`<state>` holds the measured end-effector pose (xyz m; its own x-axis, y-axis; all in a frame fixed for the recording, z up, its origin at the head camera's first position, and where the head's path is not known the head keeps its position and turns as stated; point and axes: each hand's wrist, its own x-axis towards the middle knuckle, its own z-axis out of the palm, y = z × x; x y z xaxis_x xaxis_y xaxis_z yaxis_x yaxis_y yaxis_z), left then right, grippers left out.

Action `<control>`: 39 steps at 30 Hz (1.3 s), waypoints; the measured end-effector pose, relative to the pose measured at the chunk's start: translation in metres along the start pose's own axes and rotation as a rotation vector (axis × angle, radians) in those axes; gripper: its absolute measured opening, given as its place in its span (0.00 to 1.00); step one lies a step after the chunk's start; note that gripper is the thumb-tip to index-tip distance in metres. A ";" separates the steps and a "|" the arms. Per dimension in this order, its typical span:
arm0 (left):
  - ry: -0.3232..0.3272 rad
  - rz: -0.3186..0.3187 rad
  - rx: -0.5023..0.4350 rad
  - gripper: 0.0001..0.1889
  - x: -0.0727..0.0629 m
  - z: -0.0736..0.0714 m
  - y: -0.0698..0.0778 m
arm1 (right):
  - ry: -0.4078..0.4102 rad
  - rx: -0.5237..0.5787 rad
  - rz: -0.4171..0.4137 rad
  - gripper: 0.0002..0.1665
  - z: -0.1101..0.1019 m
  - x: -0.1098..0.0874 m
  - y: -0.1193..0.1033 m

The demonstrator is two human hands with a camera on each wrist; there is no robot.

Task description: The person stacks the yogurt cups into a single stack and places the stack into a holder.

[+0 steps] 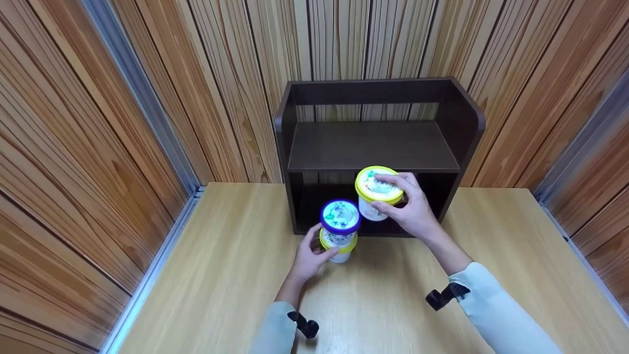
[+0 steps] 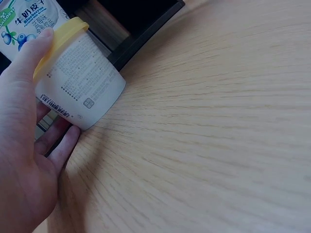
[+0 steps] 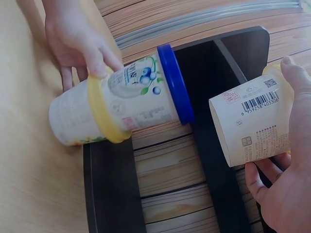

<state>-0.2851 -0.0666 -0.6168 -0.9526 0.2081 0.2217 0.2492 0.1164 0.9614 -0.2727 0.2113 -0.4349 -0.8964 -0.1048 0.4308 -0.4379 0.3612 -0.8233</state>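
Note:
Two white yogurt tubs stand stacked at the front left of the shelf unit. The upper one is a blue-lidded tub (image 1: 340, 216) with blueberries printed on its side. Below it is a yellow-lidded tub (image 2: 90, 80) on the wooden tabletop. My left hand (image 1: 307, 256) grips this lower tub from the left, thumb near its yellow rim. In my right hand (image 1: 415, 211) is another yellow-lidded tub (image 1: 372, 211), held up off the table beside the stack. In the right wrist view, my fingers and thumb wrap this raised tub (image 3: 252, 116), whose barcode side shows.
A dark brown two-level shelf unit (image 1: 373, 145) stands behind the tubs against the wood-panelled wall (image 1: 245, 98). Its lower compartment is partly hidden by the tubs and right hand. The light wooden table (image 1: 236, 275) extends to both sides, with metal rails (image 1: 147, 275) along its edges.

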 end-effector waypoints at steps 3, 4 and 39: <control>-0.002 -0.017 -0.026 0.42 -0.001 0.001 0.002 | -0.010 0.012 -0.016 0.35 0.004 0.003 -0.004; -0.001 -0.023 -0.031 0.41 -0.001 0.001 0.003 | -0.014 0.014 -0.023 0.35 0.005 0.004 -0.005; 0.007 -0.062 -0.053 0.41 -0.001 0.002 0.004 | -0.074 0.050 -0.053 0.35 0.051 0.015 -0.019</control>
<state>-0.2830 -0.0639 -0.6134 -0.9671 0.1957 0.1627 0.1806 0.0774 0.9805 -0.2812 0.1555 -0.4317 -0.8739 -0.1913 0.4468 -0.4857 0.3072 -0.8184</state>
